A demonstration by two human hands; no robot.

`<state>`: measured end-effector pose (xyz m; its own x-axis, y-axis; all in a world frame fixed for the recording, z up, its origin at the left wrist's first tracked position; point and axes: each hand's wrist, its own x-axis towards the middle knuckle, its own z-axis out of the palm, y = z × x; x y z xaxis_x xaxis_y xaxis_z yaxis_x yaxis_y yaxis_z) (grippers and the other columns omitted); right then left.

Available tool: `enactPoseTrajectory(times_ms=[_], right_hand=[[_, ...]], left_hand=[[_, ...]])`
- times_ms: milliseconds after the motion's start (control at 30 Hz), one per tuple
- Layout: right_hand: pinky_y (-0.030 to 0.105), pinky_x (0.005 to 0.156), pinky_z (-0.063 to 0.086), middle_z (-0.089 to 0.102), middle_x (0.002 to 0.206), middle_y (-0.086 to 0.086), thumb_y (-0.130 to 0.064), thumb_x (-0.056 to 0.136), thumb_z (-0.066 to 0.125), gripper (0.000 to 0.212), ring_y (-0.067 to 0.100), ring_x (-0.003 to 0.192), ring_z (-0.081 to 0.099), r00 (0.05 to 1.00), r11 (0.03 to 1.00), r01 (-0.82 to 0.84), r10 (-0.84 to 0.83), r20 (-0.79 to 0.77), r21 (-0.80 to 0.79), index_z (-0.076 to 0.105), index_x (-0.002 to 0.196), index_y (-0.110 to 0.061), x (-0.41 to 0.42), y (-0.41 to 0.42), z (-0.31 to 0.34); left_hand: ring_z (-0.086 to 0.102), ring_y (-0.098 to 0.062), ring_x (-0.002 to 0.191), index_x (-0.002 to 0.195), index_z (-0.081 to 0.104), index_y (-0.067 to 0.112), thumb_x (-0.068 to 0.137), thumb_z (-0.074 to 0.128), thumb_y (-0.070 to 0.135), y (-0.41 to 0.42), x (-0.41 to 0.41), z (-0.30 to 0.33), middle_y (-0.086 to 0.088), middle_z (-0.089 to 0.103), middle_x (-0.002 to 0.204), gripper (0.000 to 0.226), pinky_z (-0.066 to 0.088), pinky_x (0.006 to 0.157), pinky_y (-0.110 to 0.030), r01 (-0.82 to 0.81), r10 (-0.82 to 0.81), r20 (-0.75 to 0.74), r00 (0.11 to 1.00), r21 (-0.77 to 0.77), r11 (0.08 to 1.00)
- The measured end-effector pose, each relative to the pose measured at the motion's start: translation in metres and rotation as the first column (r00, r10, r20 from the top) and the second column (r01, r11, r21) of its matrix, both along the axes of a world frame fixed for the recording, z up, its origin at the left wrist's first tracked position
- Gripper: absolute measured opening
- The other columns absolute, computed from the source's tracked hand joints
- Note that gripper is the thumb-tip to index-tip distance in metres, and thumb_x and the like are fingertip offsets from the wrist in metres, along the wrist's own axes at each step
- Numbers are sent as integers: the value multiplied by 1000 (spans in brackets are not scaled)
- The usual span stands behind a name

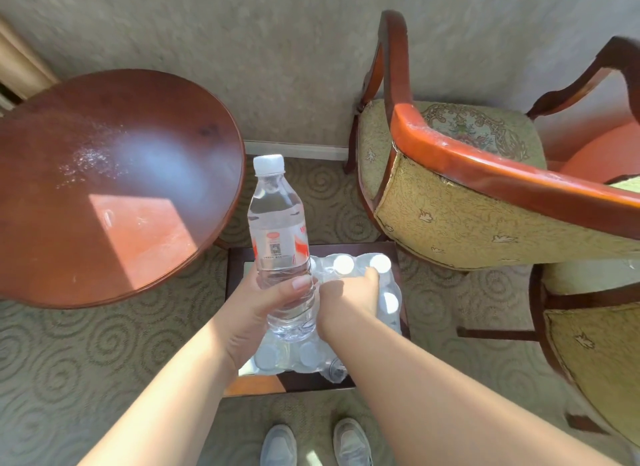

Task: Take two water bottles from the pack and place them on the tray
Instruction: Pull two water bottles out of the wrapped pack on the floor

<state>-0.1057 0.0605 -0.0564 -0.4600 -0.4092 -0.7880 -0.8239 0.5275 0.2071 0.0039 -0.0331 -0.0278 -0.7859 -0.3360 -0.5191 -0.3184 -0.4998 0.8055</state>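
My left hand (256, 313) is shut around the lower body of a clear water bottle (278, 230) with a white cap and a red-and-white label, held upright above the pack. The shrink-wrapped pack of water bottles (388, 299) sits on a low dark wooden stand (311, 384) on the floor below me. My right hand (349, 301) rests on top of the pack, fingers pressed down among the white caps; I cannot tell whether they grip a bottle. No tray shows in the view.
A round dark wooden table (114, 174) stands at the left, partly sunlit. Two upholstered armchairs (485, 202) with wooden frames crowd the right side. Patterned carpet (86, 361) covers the floor, and my shoes (315, 445) show at the bottom edge.
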Motion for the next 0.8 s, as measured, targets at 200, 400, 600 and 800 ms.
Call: enactPoseTrajectory(times_ms=[200,400,600,800], right_hand=[[44,110,28,78,102,-1,-26,93,60,26,25,108,69,999,964,13,-22,-30,-264,68,118,-29,-2,29,24],[32,81,54,78,115,-5,-64,74,70,64,23,108,71,971,807,238,-192,141,-540,61,134,-44,-17,59,98],[11,63,45,77,84,-12,-67,51,83,59,-8,67,64,755,294,646,-383,532,-704,76,94,-28,-82,88,147],[21,56,52,77,66,0,-30,83,87,28,9,56,67,271,-505,760,-326,906,-409,78,70,-7,-105,46,92]], left_hand=[[69,-32,119,121,72,22,70,82,33,11,5,4,-16,75,122,53,47,112,-53,30,-30,-2,1000,16,999],[65,-37,125,130,67,22,79,80,33,8,6,10,-17,72,129,54,40,114,-61,107,-106,-14,994,40,993],[65,-26,129,136,67,26,76,82,35,9,13,6,-8,69,138,62,50,102,-45,26,-26,-3,1000,261,965],[72,-28,119,127,74,24,59,100,35,29,6,4,-10,75,128,74,59,93,-47,72,-60,-40,997,437,897]])
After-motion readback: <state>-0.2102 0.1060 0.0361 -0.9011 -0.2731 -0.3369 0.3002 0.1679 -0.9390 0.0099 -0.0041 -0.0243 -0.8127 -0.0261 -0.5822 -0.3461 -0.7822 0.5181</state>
